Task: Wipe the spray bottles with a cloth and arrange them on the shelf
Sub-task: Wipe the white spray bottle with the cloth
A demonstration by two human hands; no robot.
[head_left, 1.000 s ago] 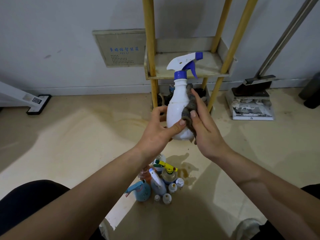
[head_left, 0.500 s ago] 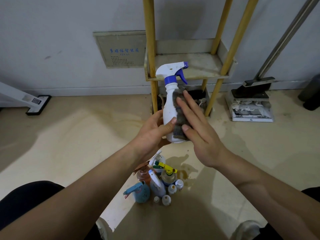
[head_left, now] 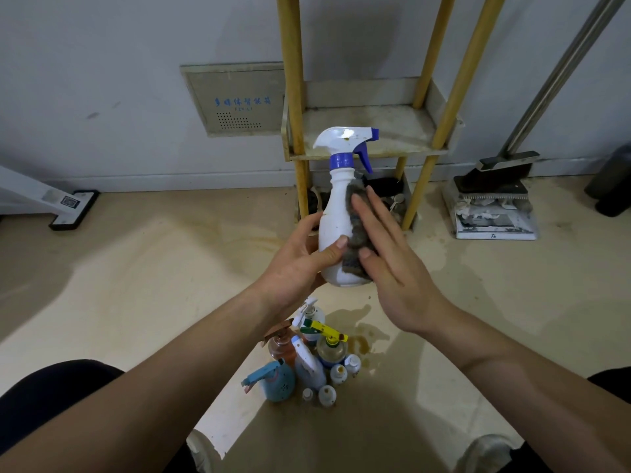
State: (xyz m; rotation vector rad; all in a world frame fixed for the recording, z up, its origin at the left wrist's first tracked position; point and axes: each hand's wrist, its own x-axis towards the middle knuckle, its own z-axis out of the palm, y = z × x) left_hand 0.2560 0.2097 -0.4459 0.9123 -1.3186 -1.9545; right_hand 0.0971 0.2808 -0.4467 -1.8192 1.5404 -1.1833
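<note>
A white spray bottle [head_left: 334,220] with a blue collar and trigger is upright in mid-air in front of the shelf. My left hand [head_left: 297,264] grips its lower body, thumb across the front. My right hand [head_left: 392,257] presses a grey cloth [head_left: 355,233] flat against the bottle's right side with straight fingers. Behind stands the yellow-posted shelf [head_left: 368,131], its stained white tier bare. On the floor below my hands is a cluster of several bottles: a light-blue sprayer [head_left: 276,382], a yellow-triggered bottle [head_left: 329,346], a brown pump bottle [head_left: 281,348].
A dustpan and broom [head_left: 491,199] lean against the wall right of the shelf. A white device with a black base [head_left: 73,208] lies at the left. A wall panel [head_left: 237,100] sits left of the shelf. Floor near the bottles shows a wet stain [head_left: 363,343].
The bottle has come lower, then slightly right. My right hand with the cloth has slid from the bottle's lower right side up onto its front and right side.
</note>
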